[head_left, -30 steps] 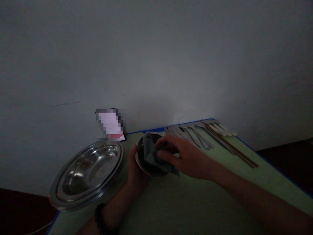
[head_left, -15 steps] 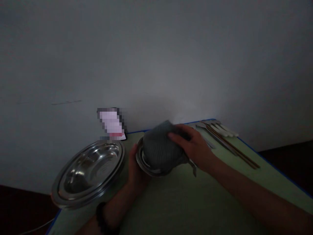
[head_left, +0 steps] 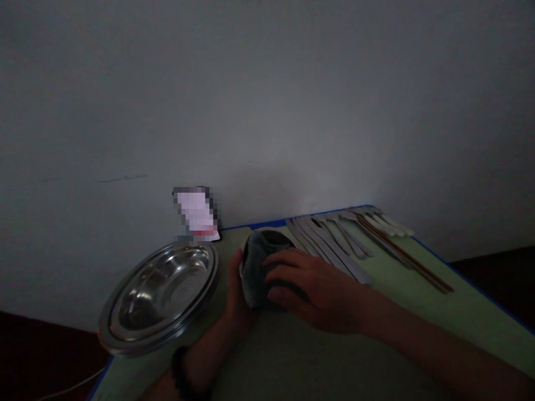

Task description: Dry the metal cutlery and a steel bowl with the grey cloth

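Note:
A round metal bowl (head_left: 271, 229) is held tilted above the green table by my left hand (head_left: 237, 298), whose thumb lies along the near-left rim; the other fingers are hidden beneath. My right hand (head_left: 307, 289) presses a grey-green cloth (head_left: 256, 273) into the bowl, fingers bent over it. The cloth covers much of the bowl's inside and laps over its left rim. Beyond my right hand lies a row of metal knives (head_left: 330, 256), partly covered by that hand.
Stacked large metal basins (head_left: 165, 295) stand at the left. A phone (head_left: 196, 211) with a blurred screen leans against the wall behind. Forks and spoons (head_left: 346, 236), brown chopsticks (head_left: 412, 259) and white-handled cutlery (head_left: 388, 223) lie on the green table (head_left: 422, 317) towards the right.
The cloth was lifted and spread over the bowl half a second ago; now it is pushed down inside. My right hand has moved lower, uncovering the knives again. The view shifts slightly.

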### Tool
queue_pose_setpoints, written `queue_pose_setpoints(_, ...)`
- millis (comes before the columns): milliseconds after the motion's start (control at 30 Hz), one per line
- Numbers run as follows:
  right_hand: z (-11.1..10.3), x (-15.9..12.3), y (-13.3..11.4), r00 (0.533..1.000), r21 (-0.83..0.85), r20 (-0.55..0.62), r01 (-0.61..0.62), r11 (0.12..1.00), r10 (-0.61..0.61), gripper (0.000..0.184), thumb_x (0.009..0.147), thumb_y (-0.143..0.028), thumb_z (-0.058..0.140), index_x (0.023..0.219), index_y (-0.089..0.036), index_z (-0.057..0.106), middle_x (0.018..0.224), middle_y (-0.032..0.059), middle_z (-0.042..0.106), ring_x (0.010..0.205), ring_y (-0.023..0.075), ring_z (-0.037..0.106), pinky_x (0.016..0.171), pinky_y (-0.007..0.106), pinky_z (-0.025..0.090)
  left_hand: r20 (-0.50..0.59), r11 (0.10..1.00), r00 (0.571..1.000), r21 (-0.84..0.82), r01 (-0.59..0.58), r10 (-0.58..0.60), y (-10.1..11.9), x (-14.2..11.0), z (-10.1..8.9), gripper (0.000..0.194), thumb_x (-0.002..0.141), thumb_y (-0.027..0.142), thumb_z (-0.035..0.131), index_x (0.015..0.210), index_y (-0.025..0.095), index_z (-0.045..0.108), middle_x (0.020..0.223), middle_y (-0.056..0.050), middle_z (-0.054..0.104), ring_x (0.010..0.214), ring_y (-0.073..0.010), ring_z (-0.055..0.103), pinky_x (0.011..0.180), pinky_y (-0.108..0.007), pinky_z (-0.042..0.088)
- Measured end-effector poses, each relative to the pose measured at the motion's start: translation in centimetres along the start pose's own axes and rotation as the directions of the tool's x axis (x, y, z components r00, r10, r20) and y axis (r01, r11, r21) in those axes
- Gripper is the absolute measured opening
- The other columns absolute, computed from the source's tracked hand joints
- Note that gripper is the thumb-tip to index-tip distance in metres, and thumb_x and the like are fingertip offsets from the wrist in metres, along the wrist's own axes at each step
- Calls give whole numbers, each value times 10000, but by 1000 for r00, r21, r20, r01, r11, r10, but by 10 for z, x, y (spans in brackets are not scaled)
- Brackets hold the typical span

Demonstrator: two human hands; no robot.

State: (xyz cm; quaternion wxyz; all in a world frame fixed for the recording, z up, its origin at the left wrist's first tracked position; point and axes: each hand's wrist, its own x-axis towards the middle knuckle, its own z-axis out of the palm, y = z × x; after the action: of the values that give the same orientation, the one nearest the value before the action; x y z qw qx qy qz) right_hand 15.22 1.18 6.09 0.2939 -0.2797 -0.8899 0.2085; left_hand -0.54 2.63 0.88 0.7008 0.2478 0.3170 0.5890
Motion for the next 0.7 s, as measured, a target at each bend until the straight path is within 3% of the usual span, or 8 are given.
queue_pose_setpoints(100, 5, 1, 3, 996, -11, -80, -45, 999, 43, 210, 898, -223, 437, 970, -153, 621, 1008, 71, 623, 965, 150, 566, 888, 313, 457, -42, 994, 994, -41, 103, -105, 1, -1, 2, 424, 769, 506, 500, 739, 127, 688, 791, -78, 711, 936, -288, 635, 834, -373, 491)
queue_pose_setpoints(167, 10, 1, 6, 994, -21, -82, -75, 997, 73, 214, 892, -192, 439, 1015, -153, 610, 1045, 71, 613, 994, 147, 558, 909, 309, 449, -56, 987, 988, -82, 138, -143, 0, -2, 4, 405, 763, 489, 498, 716, 132, 683, 742, -64, 705, 909, -274, 641, 820, -354, 494)
queue_pose_setpoints(300, 25, -3, 10, 991, -97, 82, -99, 990, 107, 295, 881, -160, 423, 1134, -143, 574, 1194, 106, 562, 1098, 191, 529, 960, 355, 432, -46, 979, 983, -109, 172, -178, -1, -1, 4, 340, 729, 444, 540, 672, 139, 678, 691, -66, 706, 910, -281, 643, 834, -355, 485)
queue_pose_setpoints(433, 35, -6, 13, 960, -275, 131, -203, 940, 246, 277, 880, -169, 409, 1075, -116, 598, 1127, 151, 565, 1034, 244, 551, 895, 420, 469, -38, 975, 976, -74, 211, -214, -3, 1, 1, 354, 730, 451, 545, 752, 133, 700, 795, -91, 735, 1008, -304, 617, 907, -388, 443)
queue_pose_setpoints(567, 39, -4, 21, 919, -403, 10, -358, 842, 395, 226, 842, -171, 472, 1008, -72, 590, 1061, 186, 558, 1025, 308, 530, 850, 484, 475, -30, 991, 991, -14, 131, -132, -6, 1, 1, 330, 727, 417, 568, 842, 142, 709, 862, -75, 743, 1087, -301, 579, 975, -390, 387)
queue_pose_setpoints(700, 48, -2, 29, 919, -220, -160, -389, 894, 361, 306, 845, -177, 460, 1134, -78, 479, 1193, 196, 493, 1142, 299, 467, 948, 488, 417, -43, 989, 988, -8, 148, -148, -9, -3, 2, 339, 715, 425, 560, 827, 148, 721, 787, -73, 747, 1127, -316, 548, 999, -410, 362)
